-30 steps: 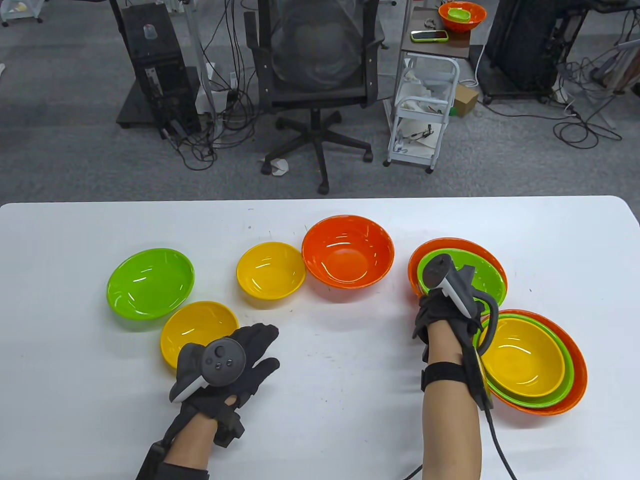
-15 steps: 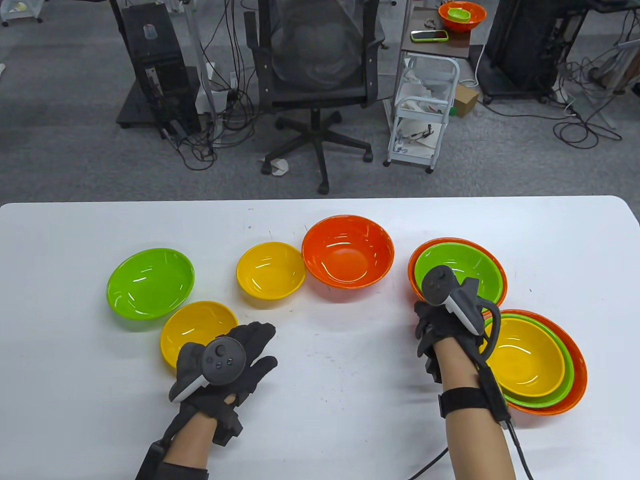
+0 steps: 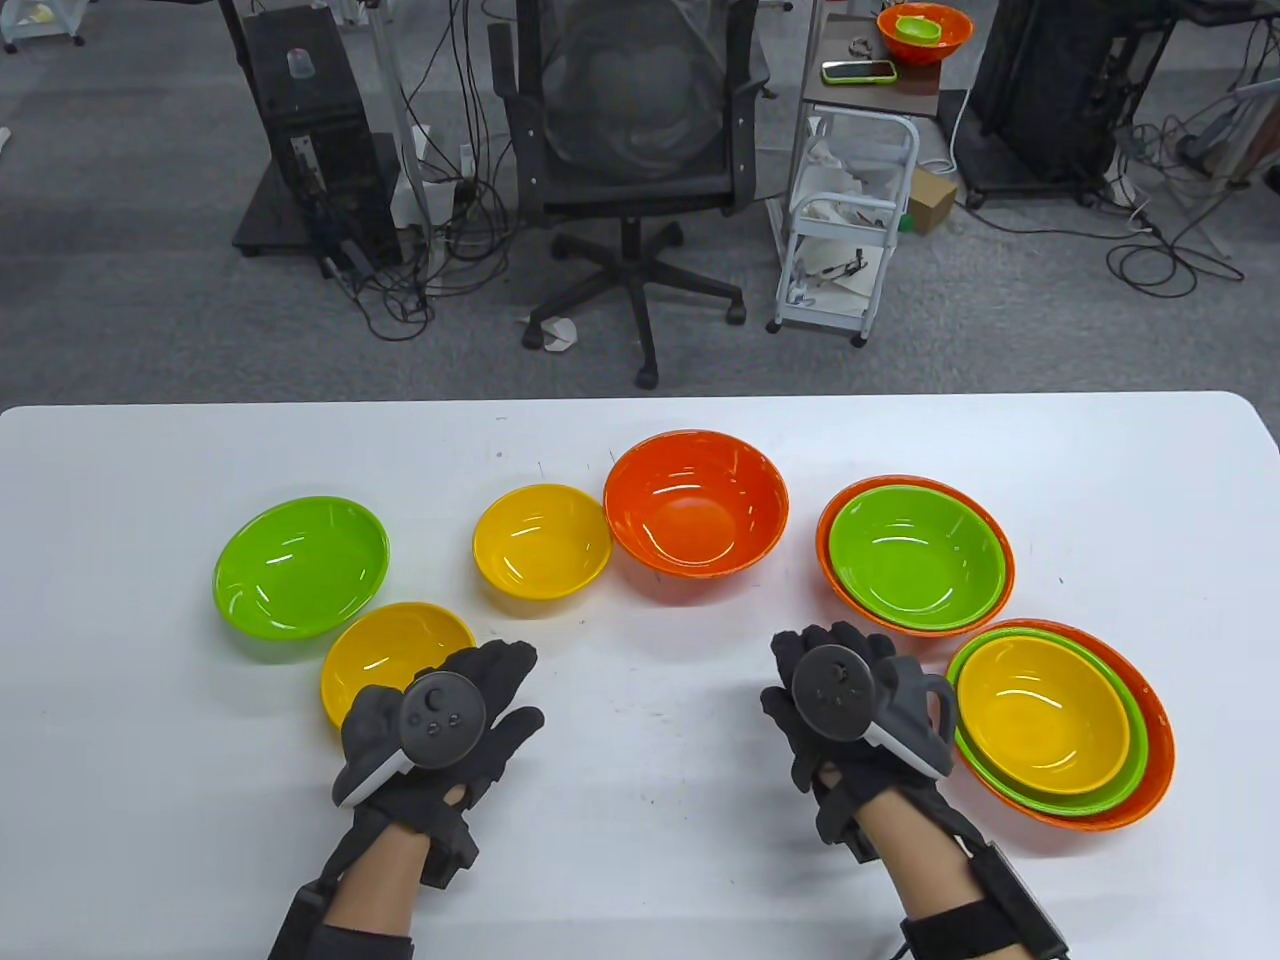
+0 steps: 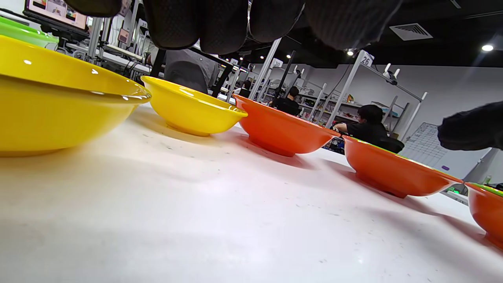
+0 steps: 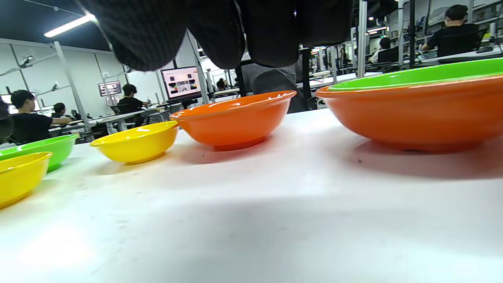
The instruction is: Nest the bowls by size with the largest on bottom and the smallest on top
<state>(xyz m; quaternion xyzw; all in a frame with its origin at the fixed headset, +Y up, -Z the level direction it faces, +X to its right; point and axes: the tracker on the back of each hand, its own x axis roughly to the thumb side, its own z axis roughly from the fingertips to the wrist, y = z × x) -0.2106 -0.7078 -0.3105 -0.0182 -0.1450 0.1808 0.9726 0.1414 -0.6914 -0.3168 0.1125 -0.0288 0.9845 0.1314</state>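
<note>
Resting flat on the white worktop (image 3: pixel 640 850), the left grip (image 3: pixel 440 730) and right grip (image 3: pixel 850 715) lie spread, holding nothing. A yellow bowl (image 3: pixel 385 655) sits just beside the left grip; a complete orange-green-yellow stack (image 3: pixel 1060 725) sits just right of the right grip, with a green-in-orange pair (image 3: pixel 915 555) beyond it.

Yellow bowls (image 4: pixel 59 106) left, orange bowls (image 4: pixel 285 131) right, on table (image 4: pixel 216 220).
</note>
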